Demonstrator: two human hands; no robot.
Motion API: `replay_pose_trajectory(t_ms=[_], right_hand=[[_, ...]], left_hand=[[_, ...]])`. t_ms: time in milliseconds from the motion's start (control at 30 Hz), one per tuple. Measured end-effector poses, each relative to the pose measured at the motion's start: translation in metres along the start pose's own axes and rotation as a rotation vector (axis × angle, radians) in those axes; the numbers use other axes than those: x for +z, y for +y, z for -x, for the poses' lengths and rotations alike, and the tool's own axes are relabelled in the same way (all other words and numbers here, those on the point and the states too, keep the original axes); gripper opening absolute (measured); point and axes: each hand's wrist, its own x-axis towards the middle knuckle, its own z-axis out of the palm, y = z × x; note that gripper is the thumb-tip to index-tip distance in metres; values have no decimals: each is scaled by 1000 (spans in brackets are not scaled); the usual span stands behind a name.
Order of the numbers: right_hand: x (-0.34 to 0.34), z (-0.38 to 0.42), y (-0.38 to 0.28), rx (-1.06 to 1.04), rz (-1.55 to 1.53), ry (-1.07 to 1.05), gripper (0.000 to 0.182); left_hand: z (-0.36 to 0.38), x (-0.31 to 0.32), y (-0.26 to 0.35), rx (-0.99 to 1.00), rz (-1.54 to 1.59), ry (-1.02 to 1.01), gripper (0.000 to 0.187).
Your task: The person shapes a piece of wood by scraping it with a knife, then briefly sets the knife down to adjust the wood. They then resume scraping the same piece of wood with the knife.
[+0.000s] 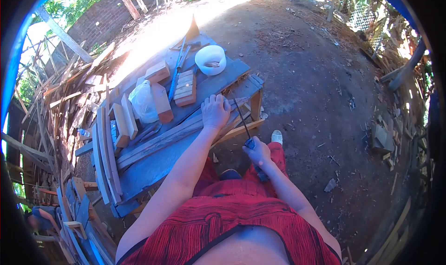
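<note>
My left hand (pixel 215 112) is closed over a long wooden plank (pixel 162 142) near its right end, pressing it against the workbench (pixel 158 165). In my right hand (pixel 258 152) is the dark handle of a handsaw, gripped with the fingers wrapped round it. The thin saw blade (pixel 242 117) points away from me, seen nearly edge-on, and its far part meets the plank's end just right of my left hand. Whether the teeth are in the wood is too small to tell.
On the bench are wooden blocks (pixel 185 88), a clear plastic bag (pixel 143 102), a white bowl (pixel 210 60), a blue strip (pixel 177 72), a hammer (pixel 193 45) and long curved boards (pixel 103 149). Scrap wood piles up at left. Another person (pixel 44 218) is at lower left.
</note>
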Motion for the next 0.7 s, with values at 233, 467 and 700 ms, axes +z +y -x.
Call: replay_pose_trajectory(t_ms=[233, 467, 700], right_hand=[[4, -1, 5, -12, -6, 8, 41], [1, 3, 3, -17, -13, 26, 41], [3, 2, 3, -23, -20, 35, 41]], left_hand=[[0, 0, 0, -4, 0, 3, 17], [1, -2, 0, -14, 1, -22, 19], [1, 0, -2, -9, -6, -18, 20]])
